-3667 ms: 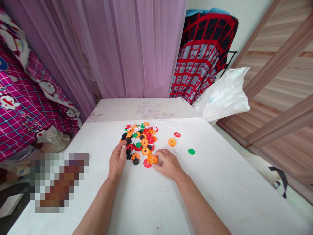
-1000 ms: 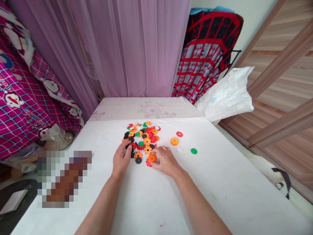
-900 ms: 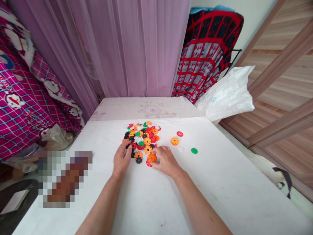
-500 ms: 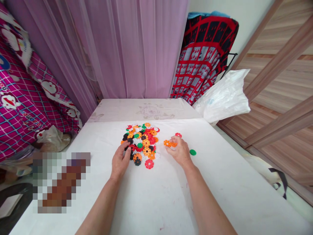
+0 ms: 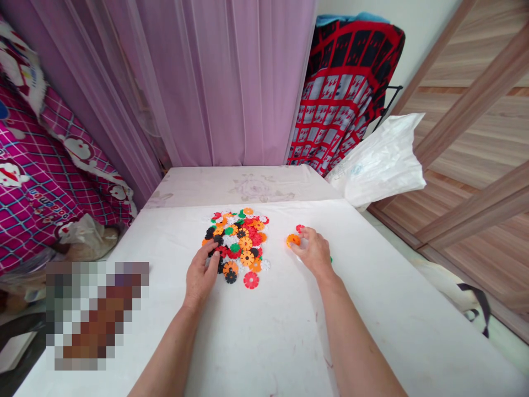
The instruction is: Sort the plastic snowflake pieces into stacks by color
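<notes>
A heap of notched plastic snowflake discs (image 5: 246,242) in orange, red, black, green and white lies on the white tabletop. At the heap's left edge rests my left hand (image 5: 201,274), thumb and fingers apart, fingertips against black discs. My right hand (image 5: 316,252), to the right of the heap, pinches orange snowflake discs (image 5: 293,240) between thumb and fingers; they overlap, and how many is unclear. Just beyond those fingers lies a red disc (image 5: 300,228), partly covered. A green disc (image 5: 331,259) barely shows behind the right hand. One pinkish-red disc (image 5: 251,280) sits at the heap's near edge.
The white-covered table (image 5: 256,342) meets a flower-patterned surface (image 5: 254,187) at the back. A white plastic bag (image 5: 382,162) stands at the back right. Purple curtains (image 5: 231,82) hang behind, with a pink patterned cloth (image 5: 70,182) at left. A blurred-out patch covers the left table edge.
My right hand has shifted a little to the right with the orange discs, which now overlap instead of lying side by side. It now hides most of the green disc. My left hand has barely moved.
</notes>
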{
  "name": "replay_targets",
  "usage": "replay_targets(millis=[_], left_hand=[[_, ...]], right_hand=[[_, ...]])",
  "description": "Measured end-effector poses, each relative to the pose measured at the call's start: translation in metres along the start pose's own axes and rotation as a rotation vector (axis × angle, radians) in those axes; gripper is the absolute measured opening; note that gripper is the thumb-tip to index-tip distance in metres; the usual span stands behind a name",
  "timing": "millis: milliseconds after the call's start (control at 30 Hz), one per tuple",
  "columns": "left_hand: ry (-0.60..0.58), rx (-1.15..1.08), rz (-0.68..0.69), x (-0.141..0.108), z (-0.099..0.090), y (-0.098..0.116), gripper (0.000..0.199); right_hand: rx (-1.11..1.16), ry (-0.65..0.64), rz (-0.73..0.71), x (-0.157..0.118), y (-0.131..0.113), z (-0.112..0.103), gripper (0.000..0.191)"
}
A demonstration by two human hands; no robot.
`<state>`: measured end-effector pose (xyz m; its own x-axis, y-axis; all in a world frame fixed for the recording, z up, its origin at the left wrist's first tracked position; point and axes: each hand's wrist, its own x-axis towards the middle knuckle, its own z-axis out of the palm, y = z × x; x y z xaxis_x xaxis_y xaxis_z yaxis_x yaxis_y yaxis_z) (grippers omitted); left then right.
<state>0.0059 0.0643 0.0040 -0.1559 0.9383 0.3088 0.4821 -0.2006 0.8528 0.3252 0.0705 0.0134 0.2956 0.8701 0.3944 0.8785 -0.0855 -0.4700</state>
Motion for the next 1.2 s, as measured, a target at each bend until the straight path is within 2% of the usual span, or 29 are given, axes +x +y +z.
replay_targets(millis=[233,367,433,500,667,767,967,1200], left_hand=[[0.007,-0.008,-0.015,0.000,-0.002,0.004,0.035],[0.007,-0.010,-0.005,0.000,-0.002,0.004,0.035],[0.009,-0.011,-0.005,0.000,-0.001,0.003,0.034],[0.015,-0.015,0.001,0.000,0.000,0.002,0.033],[0.020,-0.020,0.018,0.001,0.002,-0.003,0.032],[0.017,-0.014,0.022,0.001,0.003,-0.003,0.032],[0.019,-0.008,0.015,-0.001,0.003,0.002,0.030],[0.003,0.018,0.031,-0.001,0.001,0.005,0.030]], right_hand=[[-0.018,-0.011,-0.024,-0.001,0.004,-0.001,0.043],[0.025,0.036,-0.068,-0.004,-0.003,-0.006,0.026],[0.065,0.057,-0.097,-0.010,-0.014,-0.007,0.016],[0.112,0.045,-0.144,-0.020,-0.030,-0.005,0.014],[0.168,-0.106,-0.334,-0.045,-0.077,0.006,0.014],[0.155,-0.163,-0.377,-0.051,-0.097,0.012,0.009],[0.063,-0.280,-0.428,-0.052,-0.110,0.022,0.026],[0.115,-0.281,-0.338,-0.053,-0.110,0.030,0.033]])
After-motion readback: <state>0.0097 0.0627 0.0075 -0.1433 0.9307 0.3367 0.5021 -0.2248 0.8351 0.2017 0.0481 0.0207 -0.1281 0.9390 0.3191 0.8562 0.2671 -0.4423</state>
